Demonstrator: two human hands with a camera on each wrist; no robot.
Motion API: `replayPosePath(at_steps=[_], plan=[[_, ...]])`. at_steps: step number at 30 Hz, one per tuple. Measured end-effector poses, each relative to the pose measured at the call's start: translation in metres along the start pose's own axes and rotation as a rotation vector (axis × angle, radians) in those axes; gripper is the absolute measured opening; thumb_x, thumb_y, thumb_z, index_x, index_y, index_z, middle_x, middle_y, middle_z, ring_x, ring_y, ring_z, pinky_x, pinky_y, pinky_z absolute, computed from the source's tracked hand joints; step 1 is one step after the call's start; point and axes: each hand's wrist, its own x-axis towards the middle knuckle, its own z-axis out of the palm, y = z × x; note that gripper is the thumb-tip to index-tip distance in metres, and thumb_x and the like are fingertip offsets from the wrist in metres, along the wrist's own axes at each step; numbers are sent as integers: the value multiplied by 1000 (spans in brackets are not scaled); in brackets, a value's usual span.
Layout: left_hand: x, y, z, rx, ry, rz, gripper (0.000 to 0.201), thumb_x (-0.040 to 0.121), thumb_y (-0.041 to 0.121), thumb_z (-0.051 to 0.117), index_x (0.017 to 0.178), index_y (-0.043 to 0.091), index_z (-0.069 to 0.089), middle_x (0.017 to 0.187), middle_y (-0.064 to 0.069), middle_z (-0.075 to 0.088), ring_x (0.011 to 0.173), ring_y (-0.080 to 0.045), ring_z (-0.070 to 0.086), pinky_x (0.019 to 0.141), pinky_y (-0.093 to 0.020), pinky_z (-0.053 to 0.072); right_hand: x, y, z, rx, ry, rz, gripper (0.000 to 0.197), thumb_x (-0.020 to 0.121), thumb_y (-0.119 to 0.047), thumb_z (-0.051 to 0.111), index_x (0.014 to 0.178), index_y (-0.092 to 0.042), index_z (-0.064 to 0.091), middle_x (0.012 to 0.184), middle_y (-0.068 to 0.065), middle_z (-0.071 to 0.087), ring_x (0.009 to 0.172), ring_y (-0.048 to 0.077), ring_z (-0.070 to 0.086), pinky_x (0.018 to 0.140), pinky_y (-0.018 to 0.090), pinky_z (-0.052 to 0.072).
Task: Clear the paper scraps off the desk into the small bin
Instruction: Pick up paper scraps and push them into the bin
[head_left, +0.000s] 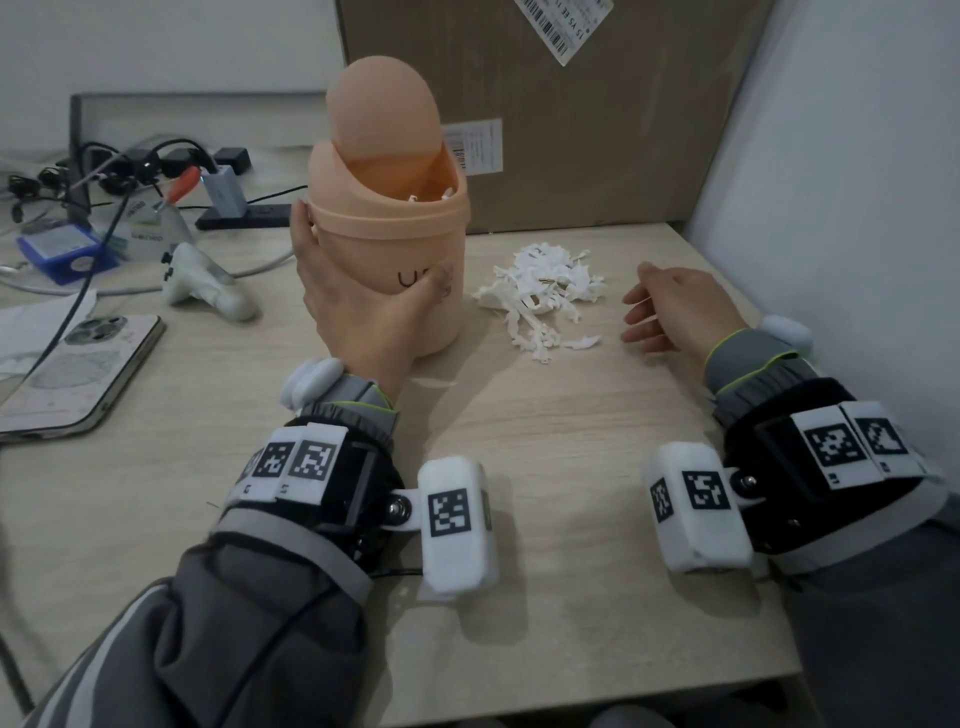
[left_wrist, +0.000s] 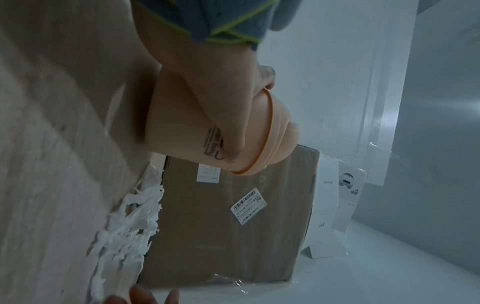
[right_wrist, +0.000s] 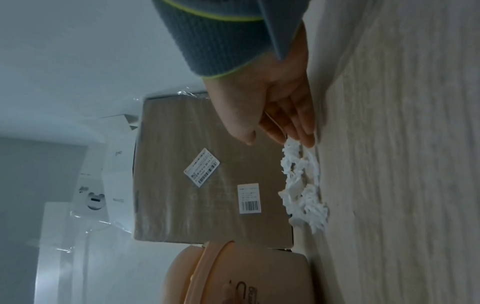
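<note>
A small peach bin (head_left: 395, 244) stands upright on the wooden desk (head_left: 545, 441), its swing lid (head_left: 384, 109) tipped open with a few white scraps showing inside. My left hand (head_left: 358, 301) grips the bin's body, thumb across the front and fingers round the far side; the left wrist view shows the same hold on the bin (left_wrist: 182, 131). A pile of white paper scraps (head_left: 545, 296) lies just right of the bin. My right hand (head_left: 670, 312) hovers right of the pile, fingers relaxed and apart, holding nothing. In the right wrist view its fingertips (right_wrist: 306, 142) reach the scraps (right_wrist: 303, 191).
A large cardboard box (head_left: 571, 114) stands behind the bin and pile. A wall (head_left: 857, 182) closes the right side. On the left lie a phone (head_left: 83, 374), a white controller (head_left: 208, 286), a blue box (head_left: 62, 249) and tangled cables with a power strip (head_left: 244, 213).
</note>
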Motion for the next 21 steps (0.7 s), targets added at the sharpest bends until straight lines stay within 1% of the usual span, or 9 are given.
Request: replayPosePath(at_steps=[2,5,7,10,13,15,17,19,21], plan=[[2,-2,-1,9,11,-17,126,56,42,83,161,20,16,161,-3,35,146,-29,39,121,-53,34,-7,-3,8,53,-131,16,37,99,-38,38,82,-10,56,78,9,58,62,23,64,53,28,50],[4,-3,-2,13,15,-34,126,56,42,84,160,24,16,161,-3,35,146,-28,39,121,-53,35,-14,-5,15,84,-272,-14,35,99,-37,38,88,-12,59,84,8,60,70,18,65,56,21,53],[5,-3,-3,22,16,-43,126,56,41,83,161,23,16,161,-3,34,146,-28,38,122,-50,34,-16,-7,15,73,-225,-67,32,99,-35,40,87,-14,61,85,5,63,69,17,64,55,23,49],[5,-2,-4,18,29,-43,125,56,42,80,161,20,16,162,-4,32,147,-26,36,123,-45,32,-13,-12,12,67,-29,-127,27,96,-29,44,78,-18,61,80,2,65,68,16,61,56,25,44],[6,-3,-4,12,30,-55,126,55,42,79,161,19,17,163,-4,30,149,-26,35,122,-41,31,1,-23,15,-23,35,-140,17,90,-29,53,79,-19,61,83,0,65,76,15,60,66,29,47],[7,-5,-3,13,19,-46,126,55,41,79,161,19,16,164,-3,30,149,-26,34,122,-39,30,15,-34,20,-197,33,-170,18,85,-32,58,92,-17,64,92,0,63,85,18,58,73,32,46],[5,-5,-3,19,13,-43,125,55,41,78,161,20,15,164,-2,29,149,-26,34,122,-38,30,26,-45,27,-366,-35,-154,32,84,-38,60,110,-19,60,109,2,58,95,20,54,78,29,42],[7,-7,-3,17,2,-36,126,55,41,79,161,21,15,164,-2,29,149,-25,34,123,-38,30,39,-54,39,-519,-138,-121,50,86,-44,59,129,-20,49,129,5,50,110,24,52,85,31,41],[5,-9,-3,10,-11,-25,128,53,45,79,161,22,14,163,-3,29,149,-25,33,124,-42,30,51,-58,50,-662,-206,-96,65,86,-51,56,141,-22,36,147,8,35,126,29,44,95,35,40]])
